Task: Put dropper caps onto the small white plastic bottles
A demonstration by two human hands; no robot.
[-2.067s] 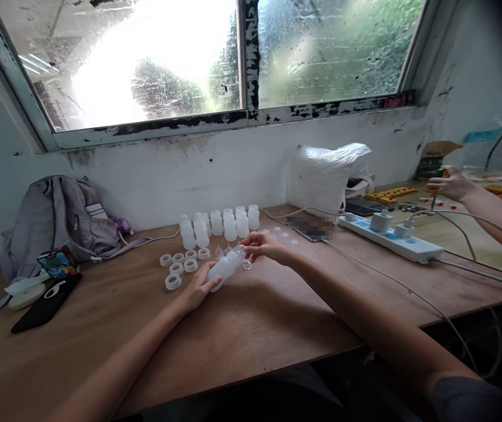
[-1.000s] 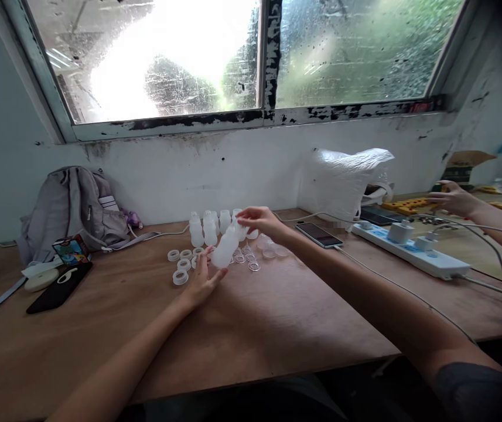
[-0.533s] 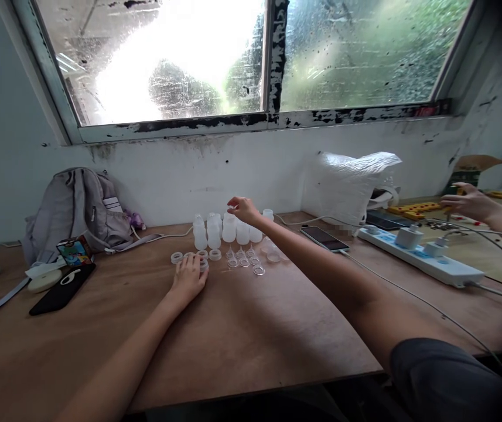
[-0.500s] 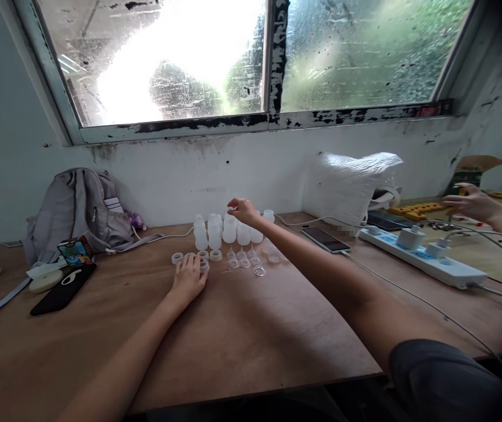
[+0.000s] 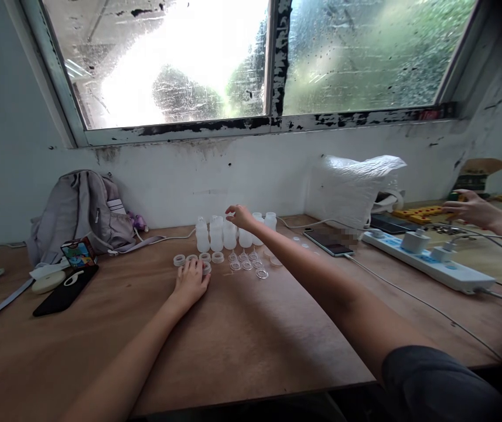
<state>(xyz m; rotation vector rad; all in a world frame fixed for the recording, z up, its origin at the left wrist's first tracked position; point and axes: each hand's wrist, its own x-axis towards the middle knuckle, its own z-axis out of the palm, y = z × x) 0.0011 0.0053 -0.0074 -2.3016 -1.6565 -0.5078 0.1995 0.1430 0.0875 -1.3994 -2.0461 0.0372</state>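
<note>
Brown tabletop holds upright bottles. Left hand covers white rings; right hand arches over the bottles. Either's grip can't be told; light, straight-down fingertips should avoid toppling neighbours.

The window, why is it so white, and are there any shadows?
In the head view, the window's left pane glares white, probably from daylight outside; in that same head view, a soft shadow darkens the table beside the right forearm.
</note>
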